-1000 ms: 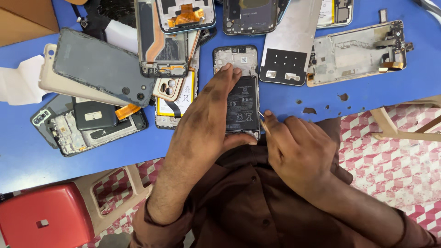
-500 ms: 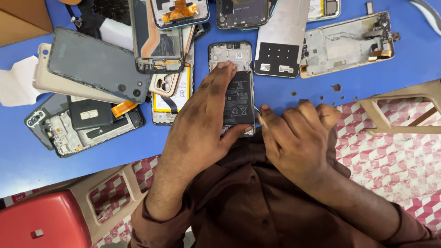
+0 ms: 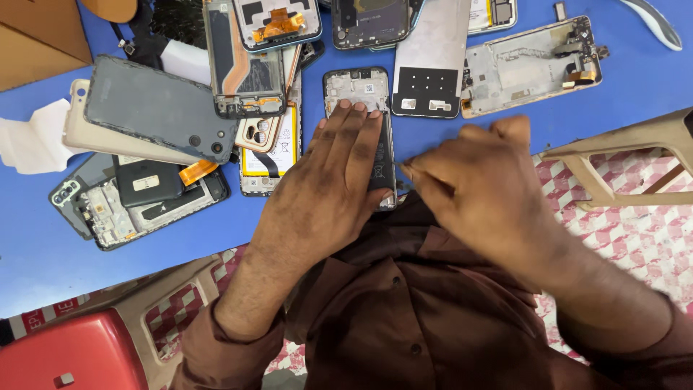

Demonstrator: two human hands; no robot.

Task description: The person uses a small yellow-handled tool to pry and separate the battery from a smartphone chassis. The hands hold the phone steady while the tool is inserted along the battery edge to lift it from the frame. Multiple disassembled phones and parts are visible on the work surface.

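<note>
An opened phone [image 3: 359,90] with its back off lies on the blue table [image 3: 180,231], its black battery [image 3: 380,170] showing. My left hand [image 3: 328,180] lies flat on it, fingers spread over the battery and pressing the phone down. My right hand [image 3: 480,191] sits just right of the phone, fingertips pinched together at the phone's lower right edge. Whatever it pinches is too small to make out.
Several dismantled phones, back covers and frames [image 3: 151,119] are piled at the left and along the far edge. A bare metal frame [image 3: 530,65] lies at the right, a silver plate [image 3: 433,61] beside the phone. A red stool [image 3: 65,357] and a beige chair [image 3: 635,155] stand near the table.
My right hand has lifted and shifted slightly right, fingers now pinched at the phone's lower right edge. The left hand stays pressed on the phone. The view has shifted a little.
</note>
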